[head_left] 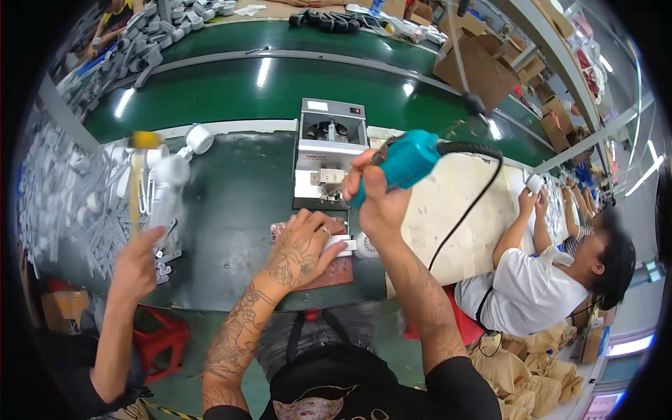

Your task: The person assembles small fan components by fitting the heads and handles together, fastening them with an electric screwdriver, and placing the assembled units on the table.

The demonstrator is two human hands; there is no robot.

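Observation:
My left hand (301,248) presses a white plastic part (340,243) onto a reddish-brown pad (334,274) at the bench's near edge. The part has a round, ribbed white end (365,246) pointing right. Raised above and right of it, my right hand (380,199) is wrapped round a teal electric screwdriver (408,161). A black cord (467,210) runs from the tool's rear; its tip is hidden behind my hand. Just beyond my hands stands a grey screw feeder (332,150) with an open top tray.
Grey-white plastic parts (70,203) are heaped on the left. There a neighbour's hand (136,269) holds a blurred yellow-headed mallet (145,140). A green conveyor (231,91) crosses behind the bench. Another person (532,280) sits at the right, handling a white part (535,183).

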